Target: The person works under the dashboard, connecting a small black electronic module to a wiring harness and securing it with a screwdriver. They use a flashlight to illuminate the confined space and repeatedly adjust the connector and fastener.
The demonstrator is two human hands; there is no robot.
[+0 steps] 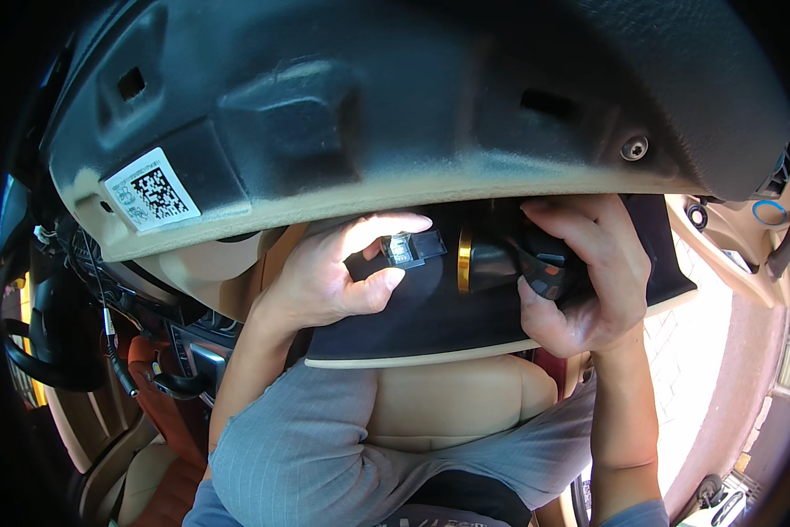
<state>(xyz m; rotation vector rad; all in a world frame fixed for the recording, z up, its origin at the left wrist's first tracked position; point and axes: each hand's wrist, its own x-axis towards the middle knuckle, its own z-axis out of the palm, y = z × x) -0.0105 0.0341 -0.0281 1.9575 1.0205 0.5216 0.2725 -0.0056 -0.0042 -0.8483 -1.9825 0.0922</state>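
Note:
In my left hand (351, 272), thumb and fingers pinch a small dark rectangular piece (428, 243) with a brightly lit, clear-looking end. Its exact kind is hard to make out. A black flashlight (496, 266) with a gold ring at its head is gripped in my right hand (593, 272). The ring faces the small piece from a short distance, and strong light falls on that piece and my left fingers. Beneath both hands lies a dark-lined open glove box lid (413, 338) with a beige edge.
Overhead, a large black dashboard underside (395, 105) bears a white code sticker (152, 191) and a screw (634, 147). At the left hangs a thin cable (105, 307) near the steering wheel (57, 351). A beige seat (461, 400) lies between my legs; the open car door (738, 237) stands right.

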